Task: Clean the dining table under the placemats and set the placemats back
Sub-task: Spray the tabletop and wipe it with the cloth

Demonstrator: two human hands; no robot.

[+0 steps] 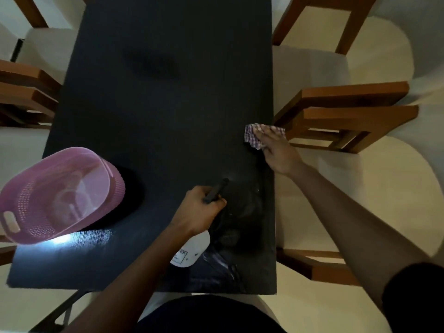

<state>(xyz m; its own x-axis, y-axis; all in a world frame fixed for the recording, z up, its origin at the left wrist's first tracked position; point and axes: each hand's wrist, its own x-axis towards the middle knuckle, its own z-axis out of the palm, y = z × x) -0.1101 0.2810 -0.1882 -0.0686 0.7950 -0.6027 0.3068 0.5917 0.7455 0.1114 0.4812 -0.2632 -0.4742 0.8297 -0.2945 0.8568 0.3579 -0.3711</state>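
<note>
Worktop: dark dining worktop (156,116), filling the middle of the frame from top to bottom; no placemat plainly lying on it.
Placemats: none recognisable anywhere in view; whereabouts impossible to tell.
Cloth: checked cloth (251,135) flat on the worktop at its right edge, mid-right of the frame.
Right hand: right hand (278,151) pressing down on the cloth, fingers straight and together, gripping nothing.
Left hand: left hand (199,210) at lower centre, fingers curled round the neck of the spray bottle (192,254); nozzle aimed up-frame toward the cloth, with a faint mist at its tip.
Wet streaks: pale wet streaks (221,260) on the lower right of the worktop, just right of the bottle.
Progress: judged mid-cleaning. Mats apparently off, lower right area sprayed and under the cloth, the rest looking dry and probably left to do. Mats not yet set back.
Basket: pink perforated basket (60,195) on the worktop at lower left, contents blurred.
Chairs: wooden chairs (348,116) along both sides, cut off by the frame.
Hard to make out: dark round patch beneath the basket and dark oval patch (151,63) at upper centre, shadow or mat, no telling which; bottle label mostly hidden behind the left wrist.
</note>
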